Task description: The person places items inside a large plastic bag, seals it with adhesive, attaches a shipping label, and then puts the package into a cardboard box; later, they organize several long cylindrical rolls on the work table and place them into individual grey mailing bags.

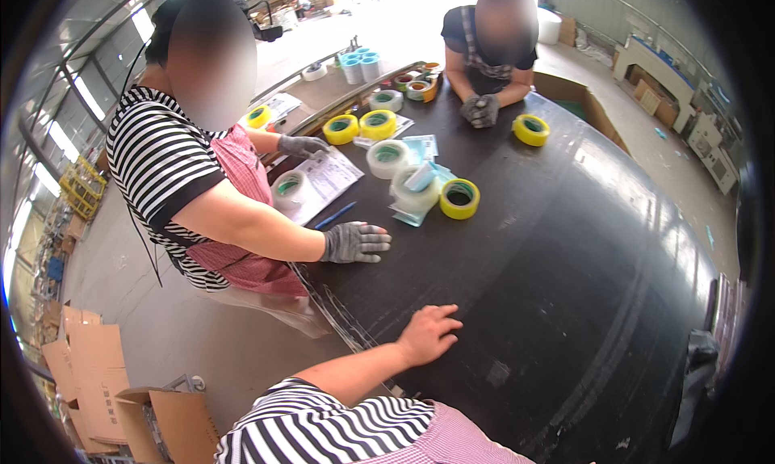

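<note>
My left hand (430, 335) rests on the black tabletop (557, 262) near its left edge. Its fingers are stretched out and apart, with nothing in them. My right hand is out of view. Farther off lies a yellow tape roll (460, 212), beside a wide clear tape roll (408, 197) with pale blue packets (426, 176) on and around it. A co-worker's grey-gloved hand (355, 243) lies flat on the table beyond my hand; a blue pen (335, 214) is close to that glove.
The co-worker's other glove (303, 146) touches printed sheets (337, 176). Across the table, another person's gloved hands (480, 113) are together near a yellow tape roll (531, 138). More tape rolls stand far left. Cardboard boxes (97, 375) are on the floor at lower left.
</note>
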### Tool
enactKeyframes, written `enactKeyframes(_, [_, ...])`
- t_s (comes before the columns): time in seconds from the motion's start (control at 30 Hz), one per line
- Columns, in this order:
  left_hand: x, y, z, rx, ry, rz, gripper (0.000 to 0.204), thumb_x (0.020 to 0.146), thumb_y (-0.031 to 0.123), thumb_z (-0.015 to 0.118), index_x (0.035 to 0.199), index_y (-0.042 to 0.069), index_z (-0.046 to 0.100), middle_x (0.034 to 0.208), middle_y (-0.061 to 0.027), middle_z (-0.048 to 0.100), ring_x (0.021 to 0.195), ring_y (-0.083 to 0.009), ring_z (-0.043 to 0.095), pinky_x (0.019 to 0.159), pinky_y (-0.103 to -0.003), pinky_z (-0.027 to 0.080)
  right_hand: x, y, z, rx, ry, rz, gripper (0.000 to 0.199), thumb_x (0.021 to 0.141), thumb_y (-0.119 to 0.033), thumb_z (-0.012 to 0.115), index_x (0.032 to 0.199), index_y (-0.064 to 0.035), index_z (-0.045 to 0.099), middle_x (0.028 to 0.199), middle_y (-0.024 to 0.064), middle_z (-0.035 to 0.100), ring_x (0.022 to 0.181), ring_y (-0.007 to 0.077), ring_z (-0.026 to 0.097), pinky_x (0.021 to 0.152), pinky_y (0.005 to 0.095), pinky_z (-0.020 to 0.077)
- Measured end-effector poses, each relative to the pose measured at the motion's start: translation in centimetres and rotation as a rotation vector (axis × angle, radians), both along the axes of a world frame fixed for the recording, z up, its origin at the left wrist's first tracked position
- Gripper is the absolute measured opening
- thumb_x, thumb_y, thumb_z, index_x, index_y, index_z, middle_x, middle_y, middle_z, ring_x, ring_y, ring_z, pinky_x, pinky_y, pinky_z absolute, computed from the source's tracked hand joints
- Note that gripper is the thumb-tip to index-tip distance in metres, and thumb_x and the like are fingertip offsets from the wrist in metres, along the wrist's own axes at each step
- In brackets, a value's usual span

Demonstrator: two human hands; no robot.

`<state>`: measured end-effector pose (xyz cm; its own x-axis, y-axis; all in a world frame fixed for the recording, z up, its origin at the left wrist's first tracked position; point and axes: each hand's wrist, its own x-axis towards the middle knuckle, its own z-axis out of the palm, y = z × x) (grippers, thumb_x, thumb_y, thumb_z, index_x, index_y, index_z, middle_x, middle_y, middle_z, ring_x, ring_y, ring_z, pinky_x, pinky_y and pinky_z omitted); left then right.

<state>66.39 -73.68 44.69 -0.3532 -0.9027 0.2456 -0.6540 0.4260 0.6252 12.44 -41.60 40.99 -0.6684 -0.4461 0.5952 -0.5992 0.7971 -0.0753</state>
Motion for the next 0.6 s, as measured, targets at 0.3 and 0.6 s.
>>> enactKeyframes(0.3, [-0.3,-0.4,-1.3,0.007,-0.069,-0.018,0.032,0.086,0.025,0.068,0.117,0.015,0.065,0.144,-0.0070,0.045,0.124,-0.0276,0.044,0.104,-0.042,0.035,3.0,-3.7,-0.7,0.180,0.297,0.137,0.041,0.089,-0.038,0.073,0.116,-0.0080,0.068,0.109,0.0148,0.068,0.101,0.0329,0.066,0.088,0.0427,0.0537])
enactKeyframes(0.6, [-0.7,0.2,-1.6,-0.080,-0.089,0.022,0.029,0.087,0.022,0.067,0.114,0.014,0.064,0.143,-0.0075,0.045,0.124,-0.0273,0.044,0.104,-0.042,0.035,2.7,-3.6,-0.6,0.144,0.394,0.209,0.042,0.087,-0.040,0.074,0.113,-0.0083,0.068,0.105,0.0134,0.067,0.096,0.0315,0.066,0.082,0.0428,0.0549])
